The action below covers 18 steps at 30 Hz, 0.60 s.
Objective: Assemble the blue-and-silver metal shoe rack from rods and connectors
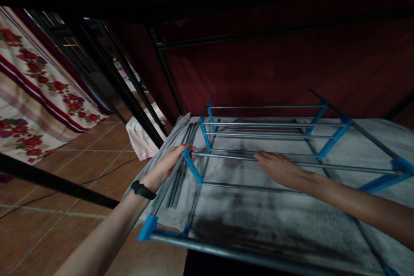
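A rack frame of grey metal tubes [226, 248] and blue plastic connectors [193, 167] lies on a grey blanket. My left hand [176, 158], with a black band at the wrist, is closed around a blue connector at the frame's left side. My right hand [274, 167] wraps around the middle of the long cross tube [223, 155] that runs from that connector to a blue connector [401, 168] on the right. Its fingertips curl over the tube and are partly hidden.
Several loose metal tubes [177, 185] lie on the grey blanket [246, 220] left of the frame. Black metal posts [121, 86] and a dark red cloth [274, 73] enclose the space. Beyond are a tiled floor [93, 168], a flowered curtain [42, 82] and a cable [97, 178].
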Each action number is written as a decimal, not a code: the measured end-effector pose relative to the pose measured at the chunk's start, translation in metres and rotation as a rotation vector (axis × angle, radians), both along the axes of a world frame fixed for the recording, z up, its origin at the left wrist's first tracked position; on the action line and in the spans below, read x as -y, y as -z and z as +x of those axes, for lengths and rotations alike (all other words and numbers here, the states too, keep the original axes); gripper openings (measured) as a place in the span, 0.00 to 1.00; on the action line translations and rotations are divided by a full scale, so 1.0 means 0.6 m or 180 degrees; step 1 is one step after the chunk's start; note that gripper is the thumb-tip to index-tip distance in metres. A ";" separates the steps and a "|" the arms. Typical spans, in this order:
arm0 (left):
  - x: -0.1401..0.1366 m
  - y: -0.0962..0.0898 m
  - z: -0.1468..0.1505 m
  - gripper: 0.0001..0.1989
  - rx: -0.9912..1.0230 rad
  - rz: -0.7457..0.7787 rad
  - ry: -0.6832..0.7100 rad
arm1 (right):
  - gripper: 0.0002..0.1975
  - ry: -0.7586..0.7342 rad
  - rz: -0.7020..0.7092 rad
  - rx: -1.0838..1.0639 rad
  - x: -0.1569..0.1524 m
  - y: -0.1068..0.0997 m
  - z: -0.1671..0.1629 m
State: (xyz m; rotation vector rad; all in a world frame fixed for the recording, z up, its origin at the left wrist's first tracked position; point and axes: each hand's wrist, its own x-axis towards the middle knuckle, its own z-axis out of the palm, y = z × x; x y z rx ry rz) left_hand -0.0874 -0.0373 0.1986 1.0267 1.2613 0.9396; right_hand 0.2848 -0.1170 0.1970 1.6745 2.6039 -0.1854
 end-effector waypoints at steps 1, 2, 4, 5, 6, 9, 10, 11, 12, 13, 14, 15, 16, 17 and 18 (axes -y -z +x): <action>0.002 -0.003 0.001 0.16 -0.0049 0.0063 -0.0004 | 0.17 -0.0022 0.0008 0.0025 0.002 -0.001 0.000; 0.004 -0.006 0.003 0.16 -0.0114 0.0145 0.0000 | 0.17 -0.0039 0.0027 0.0045 0.005 -0.002 0.000; 0.007 -0.012 0.005 0.17 -0.0268 0.0313 0.0028 | 0.17 -0.0091 0.0065 0.0056 0.008 -0.001 0.001; 0.007 -0.014 0.006 0.17 -0.0337 0.0364 0.0047 | 0.17 -0.0111 0.0085 0.0054 0.009 -0.001 0.001; 0.008 -0.015 0.006 0.18 -0.0404 0.0393 0.0063 | 0.18 -0.0118 0.0102 0.0051 0.010 0.000 0.002; 0.009 -0.016 0.002 0.19 -0.0625 0.0448 0.0034 | 0.18 -0.0115 0.0106 0.0047 0.010 0.002 0.002; 0.010 -0.017 0.000 0.21 -0.0699 0.0462 0.0014 | 0.19 -0.0113 0.0117 0.0047 0.010 0.003 0.002; 0.012 -0.018 -0.002 0.22 -0.0767 0.0468 -0.0002 | 0.19 -0.0115 0.0136 0.0049 0.010 0.004 0.002; 0.013 -0.019 -0.004 0.23 -0.0829 0.0457 -0.0001 | 0.19 -0.0120 0.0159 0.0049 0.009 0.005 0.002; 0.015 -0.021 -0.007 0.25 -0.0878 0.0432 0.0011 | 0.19 -0.0119 0.0185 0.0050 0.009 0.005 0.002; 0.017 -0.024 -0.008 0.25 -0.0920 0.0404 0.0023 | 0.18 -0.0113 0.0207 0.0053 0.009 0.005 0.002; 0.017 -0.027 -0.009 0.25 -0.0959 0.0387 0.0036 | 0.18 -0.0098 0.0221 0.0063 0.009 0.005 0.002; 0.017 -0.030 -0.009 0.24 -0.1000 0.0390 0.0053 | 0.18 -0.0080 0.0230 0.0076 0.008 0.004 0.001; 0.016 -0.033 -0.008 0.24 -0.1049 0.0423 0.0056 | 0.18 -0.0059 0.0237 0.0088 0.008 0.004 0.001; 0.015 -0.036 -0.006 0.22 -0.1109 0.0479 0.0042 | 0.18 -0.0043 0.0244 0.0100 0.007 0.003 0.001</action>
